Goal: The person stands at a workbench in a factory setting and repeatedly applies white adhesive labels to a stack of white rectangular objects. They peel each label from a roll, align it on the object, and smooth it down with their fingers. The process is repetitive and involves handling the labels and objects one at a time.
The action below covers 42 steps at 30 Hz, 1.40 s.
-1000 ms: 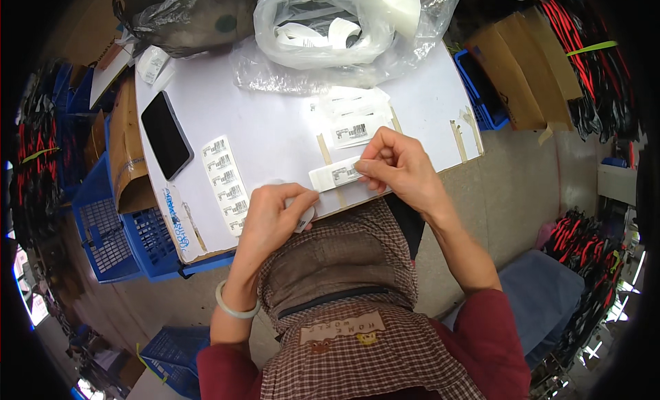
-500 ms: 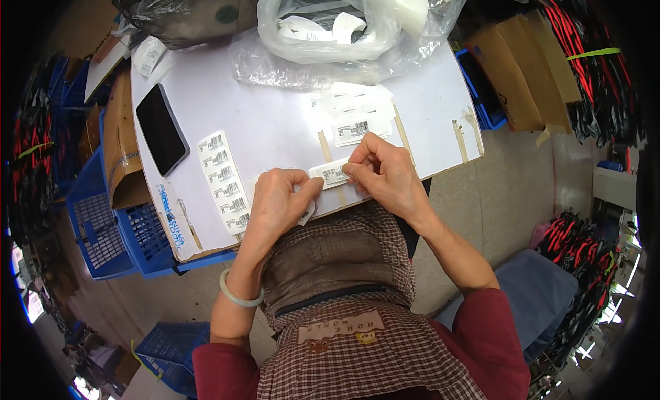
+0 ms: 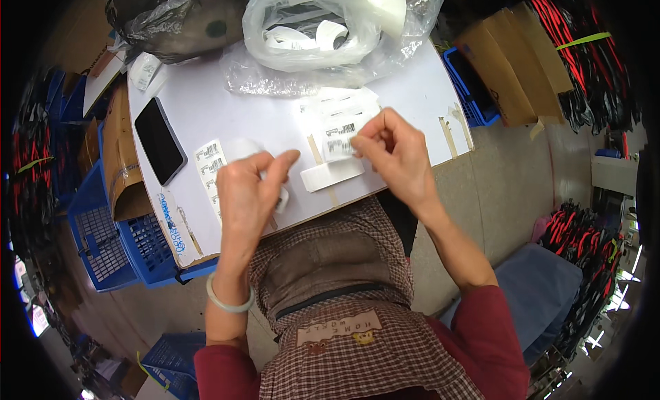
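Observation:
My right hand (image 3: 402, 159) pinches the edge of a small white barcode label (image 3: 338, 147) between thumb and fingers, above the table. Below that label, a folded white strip (image 3: 332, 174) lies near the table's front edge. My left hand (image 3: 249, 193) is to its left, thumb stretched out and the other fingers curled. A piece of white label strip (image 3: 282, 200) sticks out from under those fingers; most of it is hidden. Beside this hand a strip of barcode labels (image 3: 209, 165) lies flat, partly covered. A stack of white labels (image 3: 344, 104) lies beyond my right hand.
A dark phone (image 3: 161, 141) lies at the table's left. Clear plastic bags (image 3: 309, 63) with white strips inside and a dark bag (image 3: 179, 22) fill the back. Blue crates (image 3: 103, 252) and cardboard boxes (image 3: 512, 66) flank the white table (image 3: 206, 90).
My hands have moved apart, the left one leftward. The folded strip they both held now lies free on the table, and a label is in my right fingers. The whole view has shifted slightly.

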Available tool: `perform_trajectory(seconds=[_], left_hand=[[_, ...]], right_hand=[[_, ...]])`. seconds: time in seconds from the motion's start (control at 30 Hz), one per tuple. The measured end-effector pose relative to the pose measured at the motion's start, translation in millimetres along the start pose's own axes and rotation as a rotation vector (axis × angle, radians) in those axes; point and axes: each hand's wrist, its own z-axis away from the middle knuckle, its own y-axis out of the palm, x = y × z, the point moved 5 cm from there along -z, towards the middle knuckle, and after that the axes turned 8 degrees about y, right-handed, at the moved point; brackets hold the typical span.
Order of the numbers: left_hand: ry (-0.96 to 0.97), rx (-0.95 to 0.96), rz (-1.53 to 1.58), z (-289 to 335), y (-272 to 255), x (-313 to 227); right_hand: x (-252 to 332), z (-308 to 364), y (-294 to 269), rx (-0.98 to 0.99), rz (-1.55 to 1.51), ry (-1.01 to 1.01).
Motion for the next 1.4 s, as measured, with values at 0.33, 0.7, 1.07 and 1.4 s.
perform_trajectory(seconds=[0.33, 0.7, 1.07, 1.4], left_hand=[[0.124, 0.361, -0.411, -67.2, 57.0, -5.3], [-0.099, 0.29, 0.76, -27.8, 29.7, -14.9], [0.087, 0.233, 0.769, 34.1, -0.8, -19.0], [-0.227, 0.24, 0.448, 50.1, 12.8, 44.8]], right_hand=[[-20.6, -30.0, 19.8, -0.2, 0.533, -0.224], [36.4, 12.2, 19.7, 0.017, 0.028, -0.467], [25.8, 35.1, 36.2, 0.233, -0.3, -0.175], [-6.5, 19.0, -9.7, 0.266, -0.333, 0.185]])
